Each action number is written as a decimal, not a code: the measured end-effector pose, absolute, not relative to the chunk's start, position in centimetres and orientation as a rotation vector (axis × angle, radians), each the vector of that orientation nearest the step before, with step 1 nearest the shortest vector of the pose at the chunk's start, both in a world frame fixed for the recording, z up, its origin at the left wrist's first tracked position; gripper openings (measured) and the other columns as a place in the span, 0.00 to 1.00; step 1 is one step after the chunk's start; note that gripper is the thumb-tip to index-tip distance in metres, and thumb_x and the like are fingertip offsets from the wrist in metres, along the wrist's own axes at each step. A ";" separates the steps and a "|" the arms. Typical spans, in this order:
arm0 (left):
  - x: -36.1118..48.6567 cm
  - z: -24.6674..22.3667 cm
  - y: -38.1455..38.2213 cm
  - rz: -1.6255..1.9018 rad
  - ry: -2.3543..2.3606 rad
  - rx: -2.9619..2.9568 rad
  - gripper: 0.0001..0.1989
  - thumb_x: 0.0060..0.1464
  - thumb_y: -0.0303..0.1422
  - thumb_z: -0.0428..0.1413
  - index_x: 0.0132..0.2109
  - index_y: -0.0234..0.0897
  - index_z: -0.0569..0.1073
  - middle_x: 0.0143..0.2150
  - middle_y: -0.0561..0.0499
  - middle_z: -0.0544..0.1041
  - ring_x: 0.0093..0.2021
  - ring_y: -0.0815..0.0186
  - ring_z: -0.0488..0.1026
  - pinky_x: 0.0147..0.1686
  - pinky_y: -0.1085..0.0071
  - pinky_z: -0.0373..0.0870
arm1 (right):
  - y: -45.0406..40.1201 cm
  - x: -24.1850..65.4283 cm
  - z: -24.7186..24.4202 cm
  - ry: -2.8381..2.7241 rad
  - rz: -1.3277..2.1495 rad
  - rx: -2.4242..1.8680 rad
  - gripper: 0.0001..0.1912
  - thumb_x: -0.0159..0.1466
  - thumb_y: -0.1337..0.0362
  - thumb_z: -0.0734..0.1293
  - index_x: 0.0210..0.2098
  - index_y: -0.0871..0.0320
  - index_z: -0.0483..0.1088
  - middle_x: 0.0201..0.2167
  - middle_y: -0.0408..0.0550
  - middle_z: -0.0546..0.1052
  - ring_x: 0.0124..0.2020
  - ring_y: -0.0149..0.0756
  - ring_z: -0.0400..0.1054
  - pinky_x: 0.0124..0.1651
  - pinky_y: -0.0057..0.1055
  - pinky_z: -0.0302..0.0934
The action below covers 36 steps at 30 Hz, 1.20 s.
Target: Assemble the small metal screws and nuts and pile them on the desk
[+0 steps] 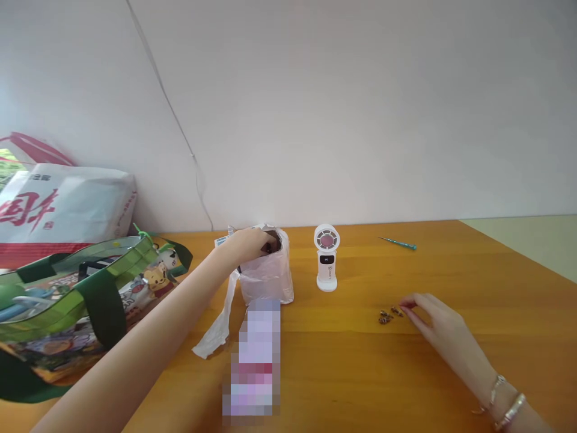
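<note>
My left hand [247, 243] reaches over the top of a translucent plastic bag [265, 279] that stands on the wooden table [342, 343]. Its fingers are at the bag's mouth, beside something dark brown inside. Whether they grip it is hard to tell. My right hand [435, 322] rests low on the table, its curled fingertips next to a small group of brown pieces [387, 314]. I cannot tell whether a piece is between its fingers. Two bracelets [505, 403] circle my right wrist.
A white handheld fan [327, 257] stands upright behind my hands. A thin teal-handled screwdriver [396, 243] lies near the wall. A pixelated item [255, 361] lies at the front. A green patterned tote bag [76, 307] and a white package [58, 207] fill the left side.
</note>
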<state>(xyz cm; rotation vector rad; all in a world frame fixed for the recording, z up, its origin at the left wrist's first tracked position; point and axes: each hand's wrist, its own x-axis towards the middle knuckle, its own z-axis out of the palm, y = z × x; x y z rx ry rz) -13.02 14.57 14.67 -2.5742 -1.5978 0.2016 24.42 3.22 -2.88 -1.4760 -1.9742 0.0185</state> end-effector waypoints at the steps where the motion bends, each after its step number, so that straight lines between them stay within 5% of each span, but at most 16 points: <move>1: -13.0 14.7 14.5 0.197 -1.595 -2.562 0.11 0.47 0.26 0.49 0.34 0.42 0.74 0.33 0.49 0.77 0.29 0.63 0.71 0.29 0.71 0.62 | 3.0 24.3 -2.7 -1.982 0.036 -1.474 0.11 0.64 0.55 0.56 0.35 0.52 0.66 0.33 0.47 0.75 0.32 0.39 0.72 0.34 0.34 0.66; 19: -13.3 16.0 10.8 -0.145 -1.563 -2.466 0.04 0.54 0.34 0.49 0.36 0.40 0.67 0.36 0.52 0.75 0.34 0.64 0.70 0.29 0.72 0.60 | 2.6 24.2 -2.9 -1.985 0.107 -1.473 0.12 0.62 0.52 0.58 0.36 0.51 0.67 0.35 0.43 0.77 0.35 0.39 0.73 0.34 0.33 0.66; 26: -9.6 12.9 3.0 -1.641 -1.609 -2.677 0.06 0.53 0.32 0.53 0.34 0.39 0.62 0.32 0.54 0.71 0.34 0.69 0.71 0.34 0.73 0.68 | 1.6 22.0 -1.2 -1.779 0.328 -1.411 0.10 0.63 0.57 0.59 0.37 0.54 0.67 0.36 0.47 0.77 0.39 0.40 0.72 0.42 0.37 0.66; 29: -5.8 8.8 0.5 -1.821 -1.724 -2.986 0.04 0.54 0.30 0.52 0.39 0.40 0.65 0.35 0.52 0.70 0.36 0.68 0.70 0.36 0.72 0.69 | 0.6 19.9 -0.5 -1.733 0.516 -1.257 0.07 0.62 0.60 0.60 0.37 0.56 0.66 0.33 0.48 0.77 0.36 0.38 0.73 0.41 0.35 0.68; 36: -0.4 2.3 0.1 -2.078 -2.080 -3.314 0.08 0.50 0.33 0.57 0.31 0.36 0.64 0.32 0.51 0.70 0.35 0.66 0.69 0.34 0.72 0.66 | -0.9 16.8 0.2 -1.817 0.902 -0.988 0.05 0.61 0.64 0.63 0.37 0.56 0.65 0.32 0.46 0.77 0.35 0.34 0.73 0.40 0.30 0.69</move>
